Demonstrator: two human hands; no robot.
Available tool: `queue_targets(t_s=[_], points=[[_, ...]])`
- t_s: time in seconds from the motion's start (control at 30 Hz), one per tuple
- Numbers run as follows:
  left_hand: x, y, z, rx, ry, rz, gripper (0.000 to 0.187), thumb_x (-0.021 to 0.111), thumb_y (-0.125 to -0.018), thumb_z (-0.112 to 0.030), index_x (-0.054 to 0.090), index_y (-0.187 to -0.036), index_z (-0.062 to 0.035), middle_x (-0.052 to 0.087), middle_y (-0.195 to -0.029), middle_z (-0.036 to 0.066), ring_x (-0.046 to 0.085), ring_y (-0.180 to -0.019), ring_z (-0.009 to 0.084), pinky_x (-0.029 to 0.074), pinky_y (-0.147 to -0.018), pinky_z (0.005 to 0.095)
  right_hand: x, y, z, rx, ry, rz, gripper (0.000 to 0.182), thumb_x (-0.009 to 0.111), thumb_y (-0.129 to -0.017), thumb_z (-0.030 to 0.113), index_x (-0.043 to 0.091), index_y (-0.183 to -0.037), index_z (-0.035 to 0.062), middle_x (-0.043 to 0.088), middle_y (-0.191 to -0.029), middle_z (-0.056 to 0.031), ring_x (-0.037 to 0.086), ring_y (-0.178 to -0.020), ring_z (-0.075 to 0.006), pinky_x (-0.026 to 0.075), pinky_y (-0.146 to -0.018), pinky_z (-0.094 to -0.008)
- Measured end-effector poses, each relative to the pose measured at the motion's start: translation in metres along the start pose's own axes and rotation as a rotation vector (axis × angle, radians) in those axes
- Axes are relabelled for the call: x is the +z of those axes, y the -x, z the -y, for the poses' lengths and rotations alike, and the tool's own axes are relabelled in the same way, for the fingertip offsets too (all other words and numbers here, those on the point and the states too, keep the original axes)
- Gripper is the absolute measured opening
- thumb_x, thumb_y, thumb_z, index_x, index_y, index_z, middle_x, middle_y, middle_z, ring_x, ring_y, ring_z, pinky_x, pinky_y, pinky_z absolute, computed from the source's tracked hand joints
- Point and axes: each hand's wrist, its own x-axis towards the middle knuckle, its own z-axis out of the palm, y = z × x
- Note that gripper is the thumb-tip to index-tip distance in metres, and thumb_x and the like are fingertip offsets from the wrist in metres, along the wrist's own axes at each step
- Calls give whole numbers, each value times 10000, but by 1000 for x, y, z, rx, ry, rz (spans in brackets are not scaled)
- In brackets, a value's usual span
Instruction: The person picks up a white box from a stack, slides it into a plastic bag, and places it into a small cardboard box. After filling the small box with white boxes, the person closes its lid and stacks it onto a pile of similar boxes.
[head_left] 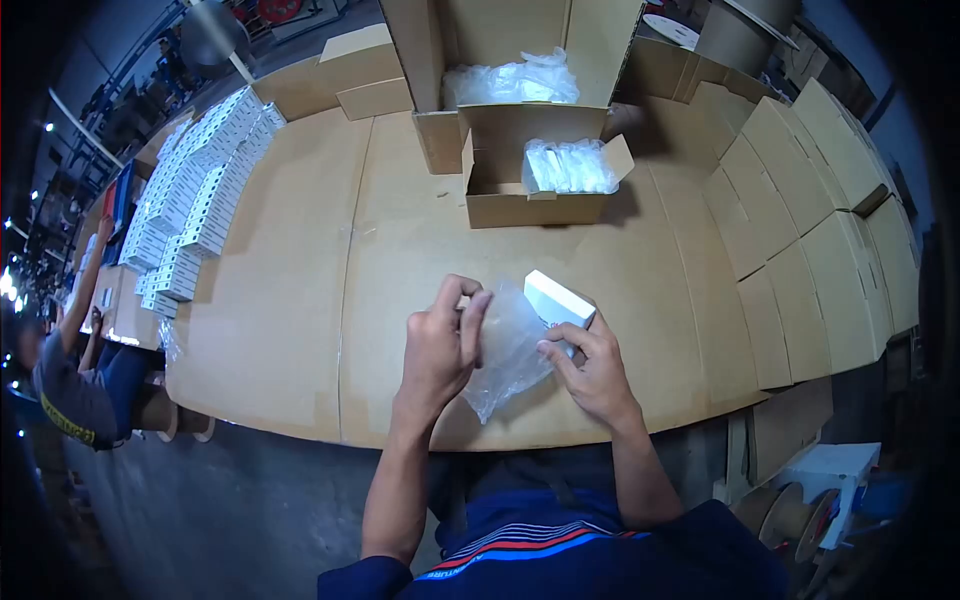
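Observation:
My left hand is closed, its thumb and fingers pinching the edge of a clear plastic bag. The bag hangs between my hands, its lower corner pointing down toward the table's near edge. In my right hand is a small white box, tilted, with the fingers closed around its lower end. The bag overlaps the left side of the box in this view. Ahead of my hands stands an open cardboard carton, with several bag-wrapped white boxes in its right half.
A larger carton with clear plastic bags stands behind. White boxes are stacked on the left of the cardboard-covered table. Folded cartons line the right side. Another person is at the far left.

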Motion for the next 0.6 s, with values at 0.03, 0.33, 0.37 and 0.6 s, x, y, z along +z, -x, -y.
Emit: queue_targets(t_s=[0.03,0.33,0.37,0.6], points=[[2,-1,8,21,149,-72,174,567,-1071,-201,581,-1035,-31,658,-672,97,571,-447,143,419,-426,302,0,1,1,15,3,-3,144,779,-891,75,707,-951,-34,576,-1295,-199,626,-1134,-326,518,-929,-374],[34,38,65,-40,964,-143,701,799,-915,-262,394,-1429,-12,543,-1356,147,529,-1293,220,511,-1026,371,13,9,-18,72,-131,-133,120,726,-950,18,669,-985,-81,525,-1154,-108,615,-1040,-183,560,-873,-290],[39,43,75,-77,926,-40,705,827,-893,-208,410,-1424,-6,569,-1333,141,556,-1271,221,518,-1024,373,14,9,-18,80,-136,-133,124,730,-948,21,669,-987,-80,525,-1155,-109,614,-1036,-183,559,-872,-290],[41,43,45,-101,660,-108,562,877,-785,-13,552,-1242,28,689,-1108,96,690,-1012,186,565,-921,333,12,10,-1,67,-39,-77,91,723,-933,64,716,-996,-2,636,-1159,-162,643,-1001,-280,511,-903,-356]])
